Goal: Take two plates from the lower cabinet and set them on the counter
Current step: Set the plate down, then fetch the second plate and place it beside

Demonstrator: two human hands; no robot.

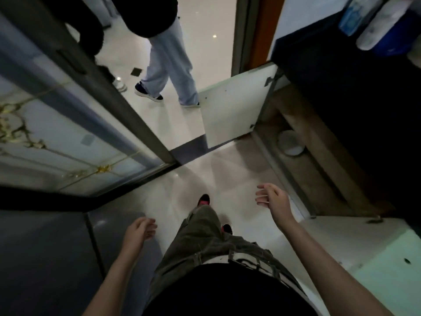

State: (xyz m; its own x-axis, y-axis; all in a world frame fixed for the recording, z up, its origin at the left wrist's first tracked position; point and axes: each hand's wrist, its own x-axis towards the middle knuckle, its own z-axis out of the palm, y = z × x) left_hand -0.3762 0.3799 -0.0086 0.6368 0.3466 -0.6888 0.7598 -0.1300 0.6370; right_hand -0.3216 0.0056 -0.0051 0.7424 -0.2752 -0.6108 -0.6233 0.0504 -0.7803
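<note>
- I am standing on a pale tiled floor (186,183), looking straight down past my own legs.
- My left hand (140,231) hangs low by my hip, fingers loosely curled, holding nothing.
- My right hand (272,198) is raised out in front of me, fingers spread and slack, also empty and touching nothing.
- The two hands are well apart, one on each side of my body.
- The lower cabinet (303,142) stands open on my right, under the dark surface (341,87).
- One cabinet door (230,106) swings out at the far end, and a second door (364,247) stands open nearer me, below my right forearm.
- Inside, on the cabinet floor, sit the plates (290,142), a white round stack. How many there are I cannot tell.
- My right hand is near the cabinet opening but well short of the plates.
- On the far end of the surface stand some blue and white containers (376,21), blurred.
- Another person (168,60) in pale trousers stands ahead of me, beside a glass door (57,124) on my left.
</note>
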